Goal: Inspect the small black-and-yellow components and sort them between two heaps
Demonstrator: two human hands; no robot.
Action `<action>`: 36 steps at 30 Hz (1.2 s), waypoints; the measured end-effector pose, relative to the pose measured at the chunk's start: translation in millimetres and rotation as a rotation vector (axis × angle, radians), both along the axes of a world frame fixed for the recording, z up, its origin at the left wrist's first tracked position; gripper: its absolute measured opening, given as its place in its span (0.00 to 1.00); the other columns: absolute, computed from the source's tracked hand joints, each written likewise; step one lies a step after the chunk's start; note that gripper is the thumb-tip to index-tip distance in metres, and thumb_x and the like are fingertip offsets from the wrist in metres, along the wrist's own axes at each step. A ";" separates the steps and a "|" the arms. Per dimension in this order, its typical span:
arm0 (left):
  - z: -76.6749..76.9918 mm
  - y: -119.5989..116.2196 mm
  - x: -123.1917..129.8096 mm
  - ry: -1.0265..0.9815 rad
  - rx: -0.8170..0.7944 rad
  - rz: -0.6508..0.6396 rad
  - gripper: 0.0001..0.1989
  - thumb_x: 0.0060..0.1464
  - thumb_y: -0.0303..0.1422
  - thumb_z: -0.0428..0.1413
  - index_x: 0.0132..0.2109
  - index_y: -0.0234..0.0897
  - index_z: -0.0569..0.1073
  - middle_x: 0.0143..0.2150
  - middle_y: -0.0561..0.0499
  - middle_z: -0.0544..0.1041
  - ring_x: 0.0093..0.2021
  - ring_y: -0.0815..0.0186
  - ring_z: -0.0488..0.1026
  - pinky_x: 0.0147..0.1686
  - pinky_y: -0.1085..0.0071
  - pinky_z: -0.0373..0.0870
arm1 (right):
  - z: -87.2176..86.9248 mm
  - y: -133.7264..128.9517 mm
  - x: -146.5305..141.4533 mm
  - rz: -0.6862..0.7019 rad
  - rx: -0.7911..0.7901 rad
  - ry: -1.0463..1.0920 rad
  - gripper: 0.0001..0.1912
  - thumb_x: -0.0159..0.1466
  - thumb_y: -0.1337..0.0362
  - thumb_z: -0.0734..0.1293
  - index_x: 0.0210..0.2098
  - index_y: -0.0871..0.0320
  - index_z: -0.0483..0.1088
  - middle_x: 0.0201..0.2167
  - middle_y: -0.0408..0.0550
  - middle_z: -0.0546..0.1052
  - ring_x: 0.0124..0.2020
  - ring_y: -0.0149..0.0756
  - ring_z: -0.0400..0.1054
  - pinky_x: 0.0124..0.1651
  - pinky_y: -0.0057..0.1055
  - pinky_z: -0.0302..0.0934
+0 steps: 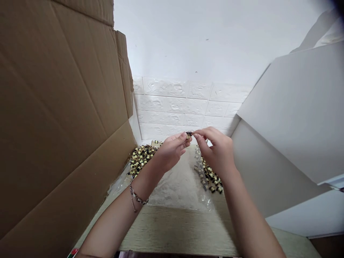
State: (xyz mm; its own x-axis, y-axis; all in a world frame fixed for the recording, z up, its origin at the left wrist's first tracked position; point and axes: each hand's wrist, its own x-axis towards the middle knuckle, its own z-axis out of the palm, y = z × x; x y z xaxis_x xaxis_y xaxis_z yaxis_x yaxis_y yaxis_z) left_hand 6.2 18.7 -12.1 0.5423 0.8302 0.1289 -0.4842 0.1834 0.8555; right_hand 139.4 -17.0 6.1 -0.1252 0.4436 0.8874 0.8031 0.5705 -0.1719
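- Small components (142, 157) lie heaped just left of the left hand (170, 152).
- The left hand pinches one black-and-yellow component (189, 135) at its fingertips; the step seems to be fine two-handed work on it, calling for a steady hold.
- The right hand (219, 150) has thumb and forefinger close together beside it; cannot tell what they grip.
- Another heap (213, 179) lies below the right hand.
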 end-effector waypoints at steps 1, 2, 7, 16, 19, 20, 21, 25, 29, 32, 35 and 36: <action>0.3 -0.5 0.3 0.002 -0.007 -0.005 0.09 0.49 0.37 0.53 0.32 0.35 0.68 0.31 0.55 0.68 0.33 0.75 0.63 0.35 0.75 0.55 | 0.3 -0.5 -0.6 -0.008 -0.003 0.023 0.05 0.57 0.69 0.61 0.28 0.57 0.68 0.25 0.42 0.73 0.28 0.28 0.65 0.31 0.25 0.58; 0.3 -0.9 0.6 0.003 -0.010 -0.012 0.09 0.49 0.38 0.53 0.32 0.35 0.68 0.32 0.55 0.68 0.33 0.75 0.63 0.34 0.75 0.55 | 0.6 -0.9 -1.1 -0.017 -0.005 0.044 0.05 0.56 0.69 0.61 0.26 0.57 0.68 0.24 0.41 0.72 0.27 0.28 0.65 0.31 0.25 0.57; -1.7 -1.2 0.9 -0.012 -0.015 -0.066 0.09 0.49 0.38 0.53 0.33 0.35 0.68 0.33 0.55 0.67 0.34 0.75 0.63 0.33 0.76 0.56 | 1.1 -1.4 -0.9 -0.033 -0.034 0.092 0.06 0.56 0.69 0.61 0.25 0.57 0.67 0.23 0.40 0.71 0.24 0.27 0.62 0.30 0.25 0.56; -3.0 -1.1 0.3 -0.033 -0.081 -0.161 0.09 0.50 0.37 0.52 0.34 0.36 0.69 0.34 0.55 0.66 0.33 0.76 0.63 0.34 0.76 0.59 | 2.1 -0.6 2.7 -0.018 -0.073 0.102 0.06 0.57 0.68 0.60 0.25 0.57 0.66 0.23 0.41 0.71 0.25 0.28 0.62 0.30 0.26 0.55; -3.6 -0.8 0.6 -0.032 -0.095 -0.211 0.09 0.50 0.38 0.52 0.33 0.36 0.69 0.33 0.55 0.66 0.33 0.76 0.63 0.34 0.76 0.60 | 2.7 -0.1 5.0 -0.002 -0.065 0.077 0.06 0.58 0.68 0.60 0.26 0.57 0.66 0.25 0.41 0.71 0.27 0.29 0.63 0.31 0.27 0.55; -3.8 -0.8 0.8 -0.033 -0.098 -0.224 0.09 0.50 0.38 0.52 0.33 0.36 0.69 0.33 0.55 0.66 0.33 0.75 0.63 0.34 0.76 0.60 | 2.9 0.2 5.8 0.008 -0.063 0.074 0.06 0.58 0.68 0.60 0.26 0.57 0.66 0.25 0.42 0.71 0.28 0.29 0.63 0.31 0.27 0.55; -4.0 -0.8 0.9 -0.035 -0.099 -0.232 0.09 0.50 0.38 0.52 0.33 0.37 0.69 0.33 0.55 0.66 0.33 0.75 0.64 0.34 0.76 0.60 | 2.9 0.5 6.4 0.020 -0.063 0.075 0.06 0.58 0.68 0.59 0.27 0.57 0.66 0.26 0.42 0.71 0.28 0.30 0.63 0.32 0.27 0.55; -5.0 -0.9 1.2 -0.036 -0.108 -0.250 0.09 0.50 0.38 0.51 0.33 0.37 0.69 0.33 0.55 0.67 0.33 0.75 0.64 0.34 0.76 0.60 | 2.4 2.1 7.4 0.057 -0.062 0.092 0.06 0.59 0.69 0.59 0.27 0.57 0.66 0.26 0.43 0.71 0.29 0.30 0.63 0.32 0.27 0.56; -5.6 -0.8 0.8 -0.034 -0.109 -0.285 0.10 0.51 0.39 0.51 0.33 0.37 0.69 0.32 0.54 0.67 0.33 0.74 0.64 0.34 0.76 0.60 | 1.6 3.7 6.6 0.075 -0.061 0.112 0.06 0.58 0.70 0.59 0.27 0.57 0.65 0.26 0.42 0.70 0.29 0.30 0.62 0.32 0.27 0.56; -5.5 -1.0 0.6 -0.041 -0.117 -0.289 0.10 0.50 0.39 0.52 0.33 0.36 0.69 0.32 0.55 0.67 0.32 0.75 0.64 0.34 0.75 0.60 | 0.6 5.6 5.8 0.085 -0.060 0.120 0.06 0.59 0.70 0.58 0.27 0.57 0.65 0.25 0.43 0.69 0.28 0.29 0.62 0.31 0.26 0.56; -4.9 -0.8 0.3 -0.043 -0.133 -0.283 0.09 0.50 0.38 0.52 0.32 0.36 0.69 0.32 0.56 0.66 0.32 0.76 0.64 0.35 0.75 0.60 | -1.6 8.9 4.7 0.095 -0.064 0.118 0.07 0.59 0.69 0.57 0.27 0.58 0.65 0.26 0.43 0.70 0.29 0.30 0.62 0.32 0.27 0.56; -4.6 -0.5 -0.1 -0.046 -0.136 -0.278 0.09 0.50 0.38 0.52 0.32 0.36 0.69 0.31 0.56 0.66 0.32 0.75 0.64 0.35 0.75 0.60 | -2.7 10.3 4.2 0.100 -0.068 0.112 0.07 0.59 0.68 0.57 0.27 0.58 0.65 0.26 0.43 0.70 0.29 0.30 0.62 0.32 0.27 0.56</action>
